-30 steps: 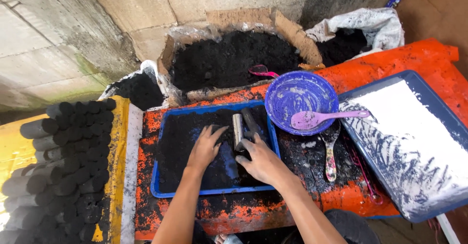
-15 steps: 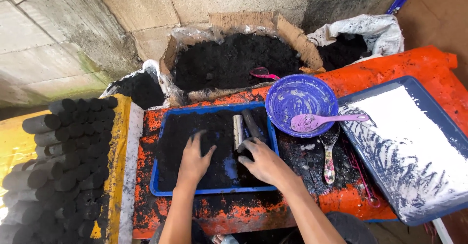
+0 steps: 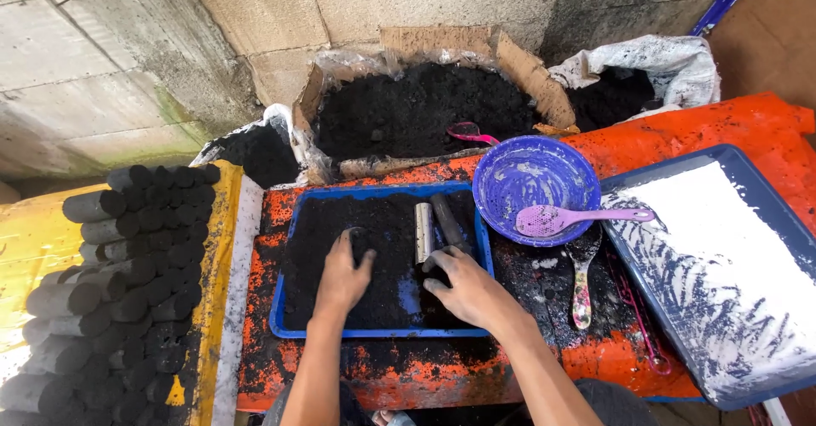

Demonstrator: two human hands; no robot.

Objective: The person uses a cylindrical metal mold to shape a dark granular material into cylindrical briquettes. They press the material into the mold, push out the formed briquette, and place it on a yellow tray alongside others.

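Note:
A blue tray (image 3: 276,311) on an orange bench holds black charcoal powder (image 3: 382,222). My left hand (image 3: 342,275) rests palm down in the powder, its fingers cupped around a dark lump. My right hand (image 3: 466,287) sits at the tray's right side, fingers curled and blackened, touching the powder just below a short metal tube (image 3: 423,231). A black cylinder (image 3: 448,220) lies beside the tube. Whether the right hand holds anything I cannot tell.
A purple bowl (image 3: 534,184) with a pink slotted spoon (image 3: 578,218) stands right of the tray. A large blue tray of white powder (image 3: 722,256) is far right. Black briquettes (image 3: 127,290) are stacked at left. A cardboard box of charcoal dust (image 3: 425,111) sits behind.
My left hand has slid back toward me across the powder and cupped a lump. My right hand has shifted slightly down and right, away from the metal tube.

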